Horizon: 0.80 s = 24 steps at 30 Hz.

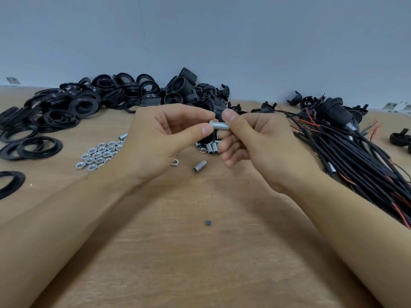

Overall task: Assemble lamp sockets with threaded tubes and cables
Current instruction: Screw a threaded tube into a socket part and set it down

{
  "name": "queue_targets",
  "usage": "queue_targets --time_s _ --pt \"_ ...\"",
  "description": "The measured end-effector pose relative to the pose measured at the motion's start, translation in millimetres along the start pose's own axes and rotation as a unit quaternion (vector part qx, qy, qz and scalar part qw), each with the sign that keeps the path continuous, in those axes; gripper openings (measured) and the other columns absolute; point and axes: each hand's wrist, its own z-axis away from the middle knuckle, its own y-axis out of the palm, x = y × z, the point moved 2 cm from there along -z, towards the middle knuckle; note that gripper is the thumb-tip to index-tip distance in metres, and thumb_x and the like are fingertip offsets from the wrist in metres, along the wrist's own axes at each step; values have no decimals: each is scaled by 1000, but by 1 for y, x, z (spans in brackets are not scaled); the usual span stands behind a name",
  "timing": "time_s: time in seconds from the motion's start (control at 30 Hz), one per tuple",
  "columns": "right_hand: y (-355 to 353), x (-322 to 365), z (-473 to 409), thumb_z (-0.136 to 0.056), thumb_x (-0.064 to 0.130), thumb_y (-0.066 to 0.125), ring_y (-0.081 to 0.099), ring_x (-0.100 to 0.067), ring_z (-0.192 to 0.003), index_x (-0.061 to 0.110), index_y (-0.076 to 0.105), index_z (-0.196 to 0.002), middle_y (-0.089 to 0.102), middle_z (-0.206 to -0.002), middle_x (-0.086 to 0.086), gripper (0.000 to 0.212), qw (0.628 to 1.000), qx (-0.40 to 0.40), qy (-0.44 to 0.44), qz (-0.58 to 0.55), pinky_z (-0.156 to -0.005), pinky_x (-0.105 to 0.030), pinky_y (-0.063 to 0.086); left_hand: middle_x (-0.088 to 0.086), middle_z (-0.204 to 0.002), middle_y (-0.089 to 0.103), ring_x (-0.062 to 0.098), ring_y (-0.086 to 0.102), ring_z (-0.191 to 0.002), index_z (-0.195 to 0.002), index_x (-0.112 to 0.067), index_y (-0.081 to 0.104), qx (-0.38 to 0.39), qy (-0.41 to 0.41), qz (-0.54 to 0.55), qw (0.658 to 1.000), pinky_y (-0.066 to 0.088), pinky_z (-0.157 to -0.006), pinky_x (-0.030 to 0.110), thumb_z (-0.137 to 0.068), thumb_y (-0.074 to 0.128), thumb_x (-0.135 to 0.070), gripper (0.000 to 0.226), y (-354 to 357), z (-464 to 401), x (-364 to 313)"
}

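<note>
Your right hand pinches the threaded tube between thumb and forefinger, above the table and in front of the socket pile. The tube's long axis runs roughly left-right, tipped slightly down toward the right hand, with its free end pointing at your left hand. A hex nut sits on that free end, and the left thumb and forefinger pinch at it; how far it has threaded on I can't tell, since the fingertips cover part of it. So both hands are closed on small parts, neither is free. My read: you're spinning the nut onto the tube, and the move hinges on keeping the nut's bore in line with that left-right axis, otherwise it cross-threads. Spare nuts lie under the left wrist, loose tubes just below the hands, cables well off to the right, nearer the right hand for the next pickup.
</note>
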Motion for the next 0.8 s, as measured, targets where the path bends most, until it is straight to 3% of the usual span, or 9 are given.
queue_targets --time_s 0.13,0.23,0.3,0.4,0.53,0.6,0.67,0.8 --pt "3 -4 -1 -99 29 56 59 -16 -46 3 68 -75 63 -57 -8 37 998 -3 54 -17 -44 -24 49 9 -99 77 21 72 -97 -105 -3 72 23 21 -2 1000 55 -85 26 -83 69 10 25 2 1 -2" --pt "2 -5 -3 -99 28 57 58 -14 -46 5 68 -74 63 -57 -5 35 997 -17 60 -33 -44 -22 49 4 -94 77 18 71 -94 -103 -11 70 -21 -5 95 995 52 -82 26 -78 62 4 30 -4 -2 -3" --pt "2 -5 -4 -98 27 58 58 -13 -45 6 68 -74 63 -56 -4 34 997 -21 60 -38 -44 -21 48 4 -102 73 18 67 -100 -109 -15 67 -29 5 42 999 52 -84 30 -76 59 -2 37 -5 -2 -2" --pt "1 -6 -5 -98 26 58 58 -14 -45 5 68 -74 63 -55 -4 34 997 -33 63 -29 -44 -22 48 6 -111 70 20 63 -111 -125 -13 57 29 24 -35 999 53 -91 35 -76 59 -2 51 2 2 0" --pt "0 -6 -5 -98 24 59 58 -14 -45 2 68 -74 63 -54 -5 33 996 -48 68 -31 -44 -22 49 4 -77 74 23 67 -94 -116 -7 62 20 15 80 997 50 -85 31 -72 48 3 47 0 0 -2" --pt "0 -6 -5 -97 24 60 58 -15 -45 3 68 -73 63 -55 -6 33 996 -48 66 -32 -45 -22 49 5 -87 74 21 66 -95 -115 -10 63 13 3 78 997 49 -84 31 -71 51 0 47 -1 -1 -1" --pt "0 -7 -5 -97 24 60 58 -15 -45 3 68 -73 63 -55 -6 34 996 -48 66 -28 -45 -22 49 5 -105 74 21 64 -108 -125 -12 58 37 -3 38 999 49 -89 33 -69 54 -2 57 2 0 0" --pt "0 -7 -5 -97 23 60 58 -14 -44 1 67 -73 62 -53 -5 33 995 -54 73 -32 -43 -21 48 4 -68 71 27 67 -94 -117 -6 62 21 7 85 996 48 -86 31 -69 56 -8 49 0 -1 -3"
